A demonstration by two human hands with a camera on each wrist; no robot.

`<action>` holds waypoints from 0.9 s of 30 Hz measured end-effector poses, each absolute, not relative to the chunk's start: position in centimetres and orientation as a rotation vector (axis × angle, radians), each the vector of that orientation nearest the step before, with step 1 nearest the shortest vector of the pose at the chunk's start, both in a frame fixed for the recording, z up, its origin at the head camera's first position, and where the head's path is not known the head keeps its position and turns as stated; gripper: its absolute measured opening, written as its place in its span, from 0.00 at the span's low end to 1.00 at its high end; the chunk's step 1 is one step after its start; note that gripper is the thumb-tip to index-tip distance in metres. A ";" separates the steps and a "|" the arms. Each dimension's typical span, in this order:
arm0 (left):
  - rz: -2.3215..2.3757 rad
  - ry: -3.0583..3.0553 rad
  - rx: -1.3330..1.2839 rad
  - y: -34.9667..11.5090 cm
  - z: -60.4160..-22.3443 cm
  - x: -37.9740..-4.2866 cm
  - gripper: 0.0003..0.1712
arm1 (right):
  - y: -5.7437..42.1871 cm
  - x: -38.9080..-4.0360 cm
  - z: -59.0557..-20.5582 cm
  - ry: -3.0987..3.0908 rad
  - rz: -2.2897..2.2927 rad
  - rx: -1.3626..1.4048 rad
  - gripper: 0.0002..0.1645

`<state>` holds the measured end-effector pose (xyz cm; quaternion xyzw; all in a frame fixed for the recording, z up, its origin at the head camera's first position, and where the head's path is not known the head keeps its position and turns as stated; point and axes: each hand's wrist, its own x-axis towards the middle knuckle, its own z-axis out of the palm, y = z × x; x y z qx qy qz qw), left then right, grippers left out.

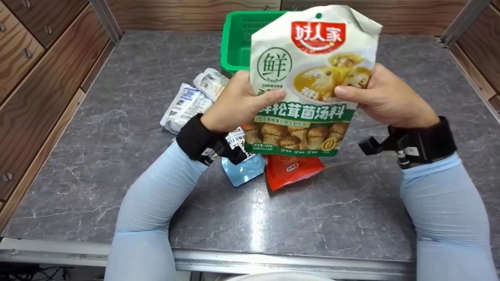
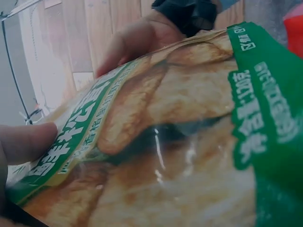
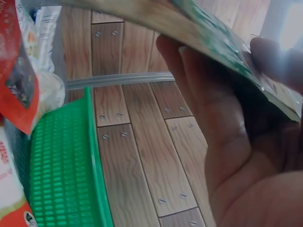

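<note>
A soup seasoning packet [image 1: 299, 134], pale with a green band and pictures of mushrooms, is held up above the table, its printed front facing the head camera. My left hand [image 1: 239, 104] grips its left edge, thumb on the front and the other fingers hidden behind. On the opposite edge my right hand [image 1: 398, 97] pinches it the same way. The right wrist view shows that hand's fingers [image 3: 218, 113] curled under the packet and its thumb on the other face. Mushroom print on the packet [image 2: 180, 94] fills much of the left wrist view.
Behind the packet stands a green basket [image 1: 236, 43], partly covered by it. Two whitish pouches [image 1: 189, 105] lie left of my left hand. A light blue pouch [image 1: 244, 169] and a red pouch [image 1: 295, 171] lie below the held packet on the grey marbled table [image 1: 117, 164].
</note>
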<state>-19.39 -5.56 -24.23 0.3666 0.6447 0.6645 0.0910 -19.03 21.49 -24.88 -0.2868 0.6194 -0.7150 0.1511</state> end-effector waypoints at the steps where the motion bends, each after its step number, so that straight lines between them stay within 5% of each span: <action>1: 1.947 1.928 1.114 -5.5 -24.2 -19.3 0.17 | 21.7 -19.0 -24.8 1.731 -2.073 -0.844 0.23; 27: 1.684 1.894 1.238 -6.5 -23.8 -19.6 0.16 | 23.6 -17.6 -23.4 1.749 -2.026 -0.919 0.21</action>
